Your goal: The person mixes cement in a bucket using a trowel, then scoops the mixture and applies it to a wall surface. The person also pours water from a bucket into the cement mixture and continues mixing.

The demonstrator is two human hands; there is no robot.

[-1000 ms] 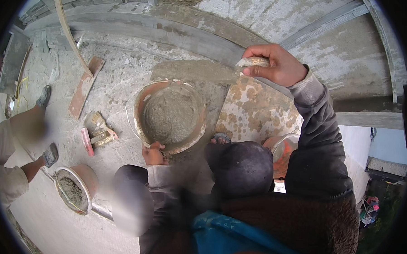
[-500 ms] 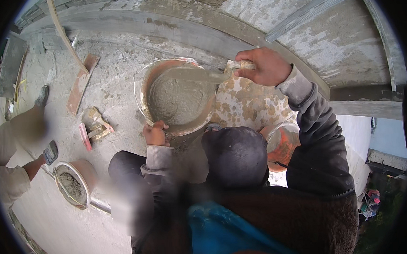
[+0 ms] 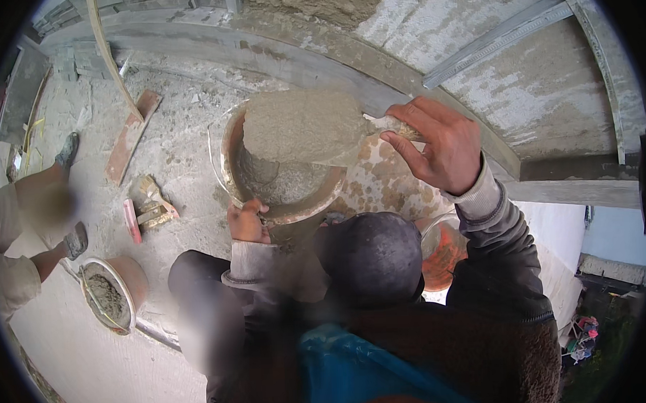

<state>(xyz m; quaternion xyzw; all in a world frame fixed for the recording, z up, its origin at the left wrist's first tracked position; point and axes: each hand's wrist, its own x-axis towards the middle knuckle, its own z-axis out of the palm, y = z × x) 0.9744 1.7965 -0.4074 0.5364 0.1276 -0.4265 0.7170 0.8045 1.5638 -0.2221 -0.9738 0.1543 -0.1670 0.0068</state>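
A wide bucket [image 3: 231, 151] of wet grey mortar [image 3: 286, 183] stands before me. My left hand [image 3: 247, 222] is closed on its near-left rim, thumb and fingers curled over the edge. My right hand [image 3: 443, 140] grips the handle of a trowel [image 3: 395, 126], which extends leftward above the bucket. A broad, thick layer of mortar [image 3: 305, 124] covers the blade and conceals its metal. The loaded blade hides the far part of the bucket's opening.
At right, an orange-stained bucket [image 3: 444, 257] sits beside my knee. Leftward lie a brush [image 3: 153, 189], a red-edged tool [image 3: 132, 220] and a board [image 3: 134, 134]. A smaller mortar bucket [image 3: 129, 275] stands near another person's legs [image 3: 28, 211]. A low ledge [image 3: 316, 54] runs along the wall.
The trowel blade, low over the mortar before and mostly bare, now carries a thick load across its face. My right hand has turned and moved slightly right and nearer. The left hand stays on the rim.
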